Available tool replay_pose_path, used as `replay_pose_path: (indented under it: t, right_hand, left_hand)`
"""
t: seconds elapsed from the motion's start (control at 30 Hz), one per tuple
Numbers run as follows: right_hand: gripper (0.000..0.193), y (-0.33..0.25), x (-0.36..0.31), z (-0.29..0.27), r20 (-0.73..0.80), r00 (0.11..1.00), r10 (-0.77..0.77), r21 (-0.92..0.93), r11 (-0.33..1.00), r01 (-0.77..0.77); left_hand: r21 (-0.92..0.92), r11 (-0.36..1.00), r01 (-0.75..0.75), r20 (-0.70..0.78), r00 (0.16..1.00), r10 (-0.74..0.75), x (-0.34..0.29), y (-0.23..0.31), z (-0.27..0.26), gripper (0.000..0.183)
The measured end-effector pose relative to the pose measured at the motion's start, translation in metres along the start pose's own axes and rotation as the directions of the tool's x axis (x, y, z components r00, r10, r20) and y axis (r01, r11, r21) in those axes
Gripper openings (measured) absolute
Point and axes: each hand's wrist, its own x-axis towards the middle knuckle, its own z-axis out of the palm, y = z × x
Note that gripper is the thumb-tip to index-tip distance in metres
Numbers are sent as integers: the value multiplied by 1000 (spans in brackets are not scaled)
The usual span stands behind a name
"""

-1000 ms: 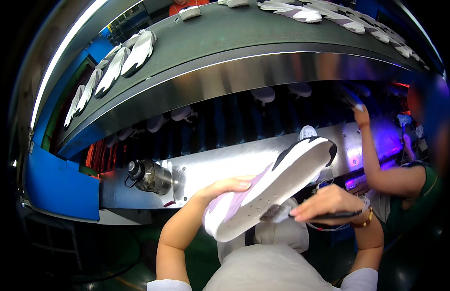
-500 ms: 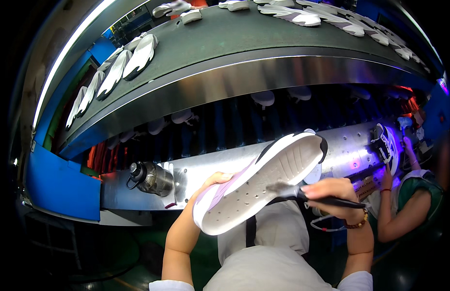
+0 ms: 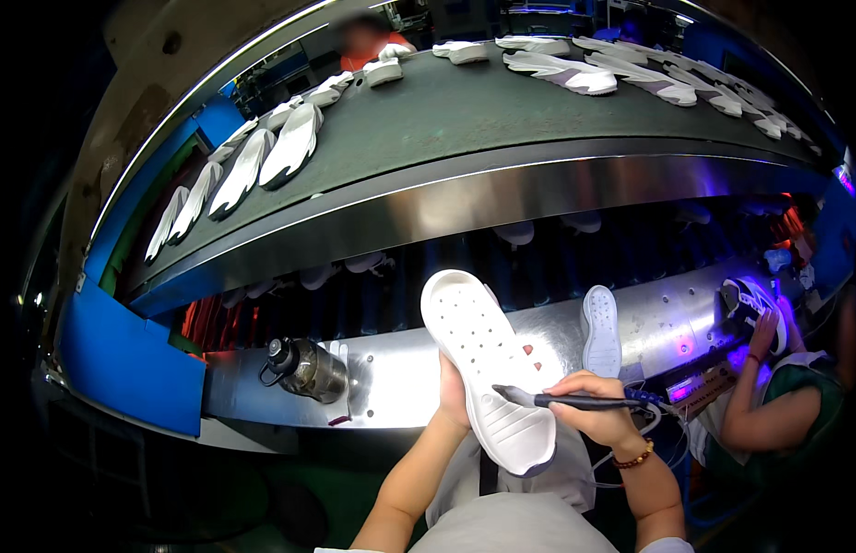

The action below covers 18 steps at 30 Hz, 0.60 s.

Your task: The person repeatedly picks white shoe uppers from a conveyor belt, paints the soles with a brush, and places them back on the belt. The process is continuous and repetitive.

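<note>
A white shoe sole [image 3: 457,318] is held up in front of me, its hollow inner face with small holes turned toward me. My left hand [image 3: 454,392] is closed on its left edge, with the fingers hidden behind it. Between the fingers and thumb of my right hand [image 3: 596,417] is a brush [image 3: 575,402] with a dark handle. Its pointed tip is over or against the lower middle of the sole's inside; I cannot tell if it touches.
A dark bottle [image 3: 308,370] stands on the metal ledge [image 3: 386,373], and a pale flat sole [image 3: 600,323] lies farther right. Beyond, a green belt [image 3: 400,124] carries several white soles. At right, a co-worker's hands [image 3: 767,334] hold a black-and-white shoe [image 3: 746,300].
The sole has swung from a rightward slant to a more upright one, lean reversed, inside more toward me. The brush has moved left and slightly down. The view has shifted a little.
</note>
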Motion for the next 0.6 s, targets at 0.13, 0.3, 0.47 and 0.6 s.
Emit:
replay_pose_path:
  t: [0.13, 0.3, 0.47, 0.6]
  right_hand:
    - [18, -4, 18, 5, -90, 993, -81, -55, 996, 76]
    - [17, -11, 20, 28, 21, 826, -564, -527, 696, 489]
    - [14, -24, -21, 21, 271, 891, -366, -315, 841, 441]
    - [14, -41, 5, 2, 135, 923, -359, -217, 899, 381]
  left_hand:
    - [168, 985, 34, -43, 999, -27, 11, 1, 3, 85]
    - [191, 981, 19, -162, 987, 13, 14, 1, 11, 91]
    - [203, 978, -44, -116, 991, 69, 9, 23, 7, 91]
    - [108, 991, -78, -46, 995, 83, 12, 9, 18, 88]
